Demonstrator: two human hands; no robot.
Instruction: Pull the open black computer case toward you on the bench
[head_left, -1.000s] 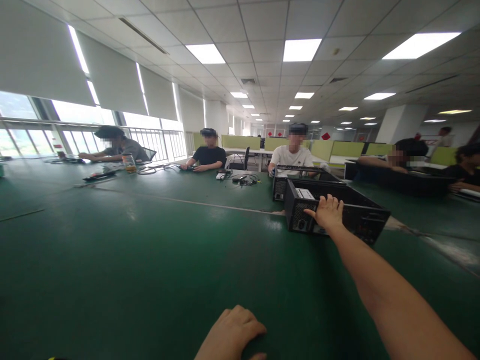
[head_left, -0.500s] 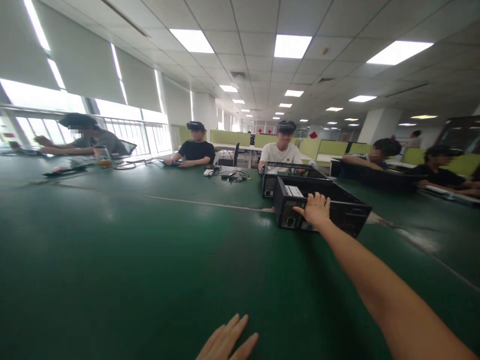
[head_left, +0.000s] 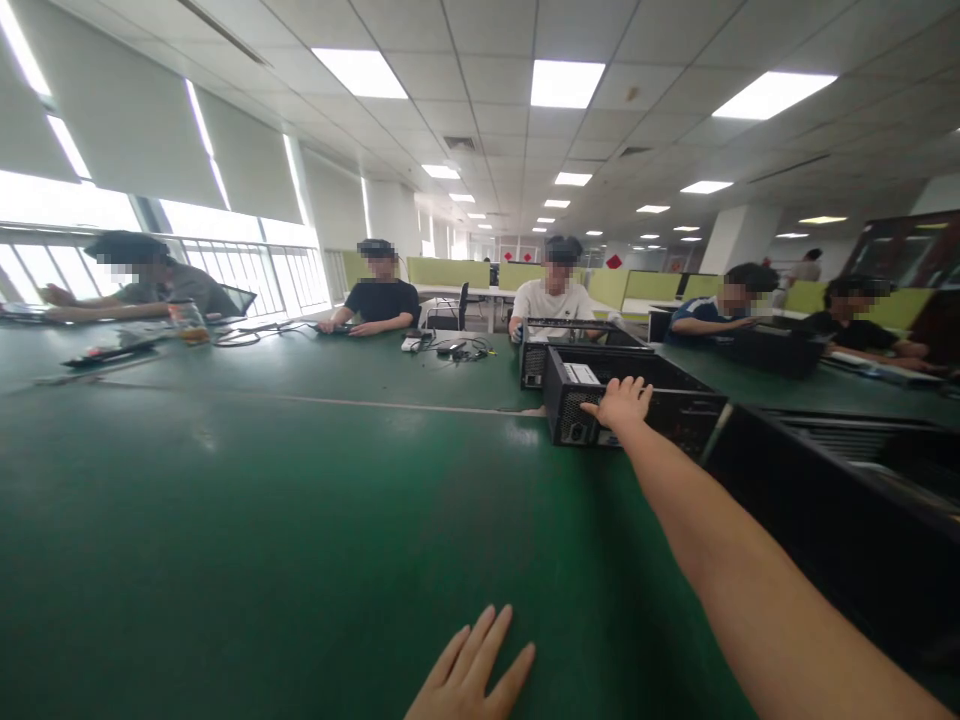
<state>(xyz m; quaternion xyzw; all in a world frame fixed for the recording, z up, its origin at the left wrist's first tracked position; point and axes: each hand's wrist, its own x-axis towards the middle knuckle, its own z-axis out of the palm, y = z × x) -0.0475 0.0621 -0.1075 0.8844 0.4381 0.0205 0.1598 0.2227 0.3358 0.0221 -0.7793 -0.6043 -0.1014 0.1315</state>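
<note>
Open-top black PC case (head_left: 660, 400) lies far out on the green table (head_left: 262, 500), long axis running away to the right, vented rear end facing the camera. Right hand (head_left: 622, 405) grips its top rim w/ fingers curled over. Left hand (head_left: 472, 680) flat, fingers spread, at near table edge. 4 cases total: 2nd case (head_left: 559, 345) just behind, 3rd case (head_left: 825, 520) at near right, 4th case (head_left: 772, 350) far right.

computer case (head_left: 675, 410): looking like matt black metal, perforated rear
table (head_left: 262, 480): showing smooth green covering, faintly glossy
</note>
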